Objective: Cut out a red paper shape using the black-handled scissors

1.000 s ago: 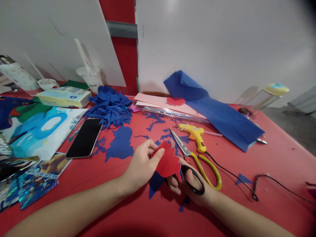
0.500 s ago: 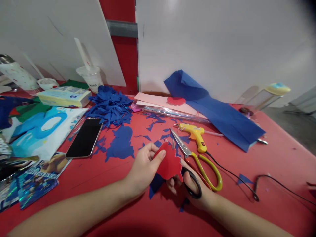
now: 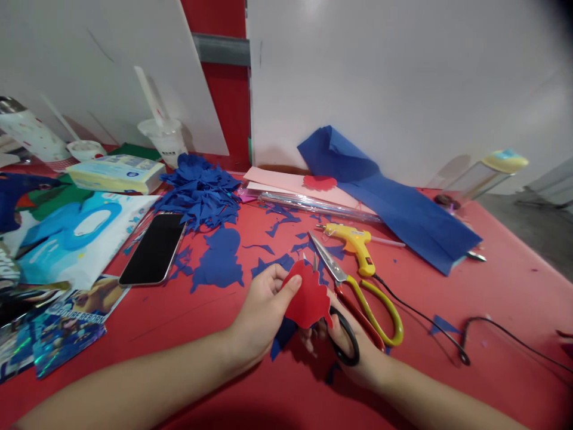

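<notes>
Between thumb and fingers, my left hand [image 3: 266,304] pinches a red paper cutout [image 3: 308,297] with a jagged right edge. Black-handled scissors [image 3: 344,337] are in my right hand [image 3: 358,352], whose thumb is through the black loop. Their blade tips show just above the paper's top edge; the rest of the blades is hidden behind the paper. Dark blue paper [image 3: 283,337] lies under the hands. Right beside them on the red table rest yellow-handled scissors [image 3: 369,304] and a yellow glue gun [image 3: 356,239].
A phone [image 3: 154,249], a blue scrap pile [image 3: 201,188] and a blue cutout [image 3: 219,260] lie left. Long blue paper [image 3: 394,203] and pink sheets [image 3: 286,186] lie at the back. A lidded cup [image 3: 165,140] stands back left; a black cord [image 3: 421,309] runs right.
The black scissor handle has shifted slightly left and down with my right hand. The red paper has turned or tilted a little in my left hand.
</notes>
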`<action>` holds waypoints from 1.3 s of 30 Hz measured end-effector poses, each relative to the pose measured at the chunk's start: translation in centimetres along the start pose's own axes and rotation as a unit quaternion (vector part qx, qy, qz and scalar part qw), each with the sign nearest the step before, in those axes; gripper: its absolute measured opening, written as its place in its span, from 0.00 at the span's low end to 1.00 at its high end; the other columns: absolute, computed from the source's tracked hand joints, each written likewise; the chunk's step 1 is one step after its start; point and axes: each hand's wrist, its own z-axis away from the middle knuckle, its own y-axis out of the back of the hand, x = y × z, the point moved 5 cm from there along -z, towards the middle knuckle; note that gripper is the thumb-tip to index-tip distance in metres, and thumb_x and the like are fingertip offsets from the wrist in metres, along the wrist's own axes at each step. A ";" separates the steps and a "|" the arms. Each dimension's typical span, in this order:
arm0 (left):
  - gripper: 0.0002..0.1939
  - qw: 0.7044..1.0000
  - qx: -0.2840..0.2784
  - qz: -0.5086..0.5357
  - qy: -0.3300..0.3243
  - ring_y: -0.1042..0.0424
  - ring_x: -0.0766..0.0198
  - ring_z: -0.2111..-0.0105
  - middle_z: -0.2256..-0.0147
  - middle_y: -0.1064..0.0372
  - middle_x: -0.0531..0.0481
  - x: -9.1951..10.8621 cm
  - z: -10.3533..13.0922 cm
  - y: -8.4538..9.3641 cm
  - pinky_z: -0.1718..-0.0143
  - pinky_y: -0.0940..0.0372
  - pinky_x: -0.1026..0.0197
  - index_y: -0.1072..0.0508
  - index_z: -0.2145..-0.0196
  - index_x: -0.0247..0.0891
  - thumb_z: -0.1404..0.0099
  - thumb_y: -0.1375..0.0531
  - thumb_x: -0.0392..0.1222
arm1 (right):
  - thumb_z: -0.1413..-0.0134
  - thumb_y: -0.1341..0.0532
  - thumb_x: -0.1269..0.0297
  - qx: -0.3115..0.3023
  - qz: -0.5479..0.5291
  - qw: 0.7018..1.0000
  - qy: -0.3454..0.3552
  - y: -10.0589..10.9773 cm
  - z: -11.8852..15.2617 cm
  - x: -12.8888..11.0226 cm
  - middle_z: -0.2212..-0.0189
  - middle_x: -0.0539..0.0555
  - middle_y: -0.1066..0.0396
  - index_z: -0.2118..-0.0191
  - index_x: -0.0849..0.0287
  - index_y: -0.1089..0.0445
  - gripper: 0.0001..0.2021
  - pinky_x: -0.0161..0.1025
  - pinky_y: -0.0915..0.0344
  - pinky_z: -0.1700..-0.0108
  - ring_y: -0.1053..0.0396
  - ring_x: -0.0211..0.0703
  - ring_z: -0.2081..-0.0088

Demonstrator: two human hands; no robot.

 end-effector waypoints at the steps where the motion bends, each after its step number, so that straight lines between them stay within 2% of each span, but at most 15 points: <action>1: 0.11 1.000 0.005 0.003 -0.002 0.33 0.70 0.84 0.83 0.31 0.55 0.0 0.0 0.0 0.80 0.37 0.68 0.41 0.76 0.37 0.43 0.41 0.40 | 0.50 0.46 0.43 -0.001 0.004 1.000 -0.002 0.0 0.0 0.1 0.76 0.50 0.38 0.61 0.55 0.42 0.20 0.37 0.42 0.72 0.42 0.38 0.76; 9: 0.12 1.000 0.011 0.009 -0.006 0.33 0.71 0.84 0.82 0.31 0.55 0.0 0.1 0.1 0.81 0.37 0.69 0.40 0.77 0.36 0.43 0.40 0.40 | 0.48 0.47 0.44 0.015 0.015 1.000 -0.003 0.2 0.3 0.8 0.73 0.52 0.36 0.56 0.57 0.40 0.22 0.38 0.41 0.70 0.43 0.39 0.74; 18: 0.11 1.000 0.000 0.001 0.000 0.32 0.68 0.85 0.83 0.31 0.53 0.0 0.1 -0.1 0.81 0.37 0.67 0.41 0.76 0.37 0.42 0.42 0.40 | 0.46 0.47 0.47 0.024 0.009 1.000 0.010 0.4 0.3 0.9 0.72 0.51 0.37 0.56 0.55 0.41 0.19 0.37 0.40 0.70 0.42 0.38 0.74; 24: 0.12 1.000 0.006 -0.001 -0.006 0.32 0.67 0.84 0.82 0.30 0.54 0.0 0.0 0.1 0.81 0.36 0.66 0.42 0.76 0.37 0.43 0.41 0.41 | 0.46 0.46 0.49 0.038 -0.004 0.999 0.016 0.6 0.4 0.9 0.72 0.49 0.40 0.60 0.55 0.40 0.15 0.36 0.42 0.72 0.44 0.35 0.75; 30: 0.12 0.998 0.028 -0.049 -0.022 0.33 0.71 0.83 0.82 0.32 0.56 0.3 -0.3 0.6 0.79 0.38 0.69 0.42 0.77 0.37 0.43 0.41 0.40 | 0.45 0.45 0.50 0.023 -0.043 0.999 0.002 0.0 0.2 0.5 0.81 0.44 0.42 0.64 0.54 0.42 0.13 0.33 0.47 0.77 0.47 0.32 0.81; 39: 0.12 0.989 0.033 -0.140 -0.033 0.36 0.71 0.83 0.82 0.34 0.56 0.9 -0.6 0.9 0.80 0.42 0.68 0.42 0.77 0.37 0.43 0.42 0.42 | 0.46 0.43 0.53 0.034 -0.081 0.996 -0.009 0.2 0.0 0.8 0.79 0.45 0.40 0.64 0.55 0.43 0.12 0.32 0.47 0.76 0.45 0.31 0.80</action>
